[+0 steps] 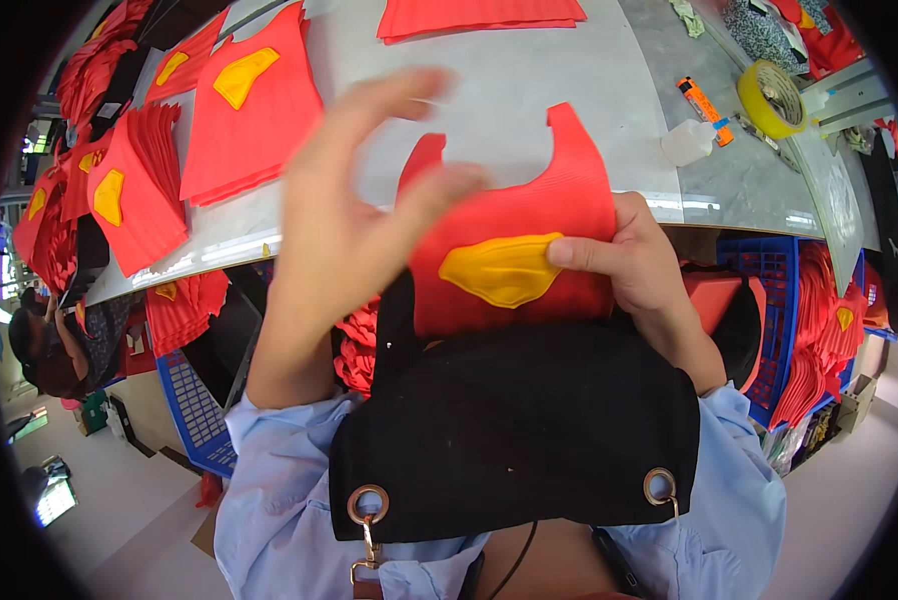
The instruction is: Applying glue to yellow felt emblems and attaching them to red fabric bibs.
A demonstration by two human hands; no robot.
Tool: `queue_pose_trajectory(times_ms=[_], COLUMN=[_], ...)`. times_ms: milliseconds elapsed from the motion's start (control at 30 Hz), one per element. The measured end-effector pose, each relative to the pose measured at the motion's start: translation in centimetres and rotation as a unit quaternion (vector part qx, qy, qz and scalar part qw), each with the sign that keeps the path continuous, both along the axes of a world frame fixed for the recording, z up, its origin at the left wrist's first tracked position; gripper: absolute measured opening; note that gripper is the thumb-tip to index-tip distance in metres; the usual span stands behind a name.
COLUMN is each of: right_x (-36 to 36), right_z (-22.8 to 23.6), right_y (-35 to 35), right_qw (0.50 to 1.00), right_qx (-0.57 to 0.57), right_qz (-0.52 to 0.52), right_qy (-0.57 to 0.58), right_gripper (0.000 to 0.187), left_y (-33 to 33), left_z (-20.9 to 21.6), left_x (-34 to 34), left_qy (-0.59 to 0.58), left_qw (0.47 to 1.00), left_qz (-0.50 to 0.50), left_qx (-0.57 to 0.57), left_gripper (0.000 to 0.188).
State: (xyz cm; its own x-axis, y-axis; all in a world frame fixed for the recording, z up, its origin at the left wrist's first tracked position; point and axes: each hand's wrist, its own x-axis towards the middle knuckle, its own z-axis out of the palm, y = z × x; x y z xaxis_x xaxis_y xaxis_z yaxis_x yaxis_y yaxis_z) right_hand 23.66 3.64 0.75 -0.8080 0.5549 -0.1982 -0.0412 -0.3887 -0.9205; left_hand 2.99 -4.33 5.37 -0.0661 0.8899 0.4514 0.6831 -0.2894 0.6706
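A red cut piece (pixel 529 205) with two upright straps lies across my lap at the table's edge. On it sits a yellow curved, shield-like patch (pixel 504 270). My right hand (pixel 644 265) grips the red piece by its right side, the thumb pressing on the patch's right end. Raised over the left strap, my left hand (pixel 369 190) is somewhat blurred, with thumb and fingers apart and nothing visible between them. A black apron (pixel 509 430) with metal eyelets covers the lower part of the red piece.
Stacks of red pieces with yellow patches (pixel 244 80) lie on the grey table (pixel 629 130) at the left. More red sheets (pixel 479 15) lie at the far side. On the right are a white bottle (pixel 687 145), an orange cutter (pixel 704 105) and yellow tape (pixel 772 98). Blue crates (pixel 191 405) stand below.
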Motion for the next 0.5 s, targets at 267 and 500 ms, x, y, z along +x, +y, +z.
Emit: queue_pose_trajectory(times_ms=[267, 500], right_x=[0.1, -0.1], right_z=[-0.8, -1.3], right_y=[0.1, 0.1], right_qw=[0.999, 0.997], right_qx=[-0.026, -0.047], right_qz=[-0.027, -0.037], right_qy=[0.038, 0.053], right_gripper=[0.027, 0.025], left_y=[-4.1, -3.9], left_z=[-5.6, -6.4], left_x=[-0.9, 0.9], left_qy=[-0.492, -0.558], left_qw=[0.826, 0.807], left_qz=[-0.162, -0.115], left_qx=[-0.222, -0.158], left_gripper=[0.033, 0.028])
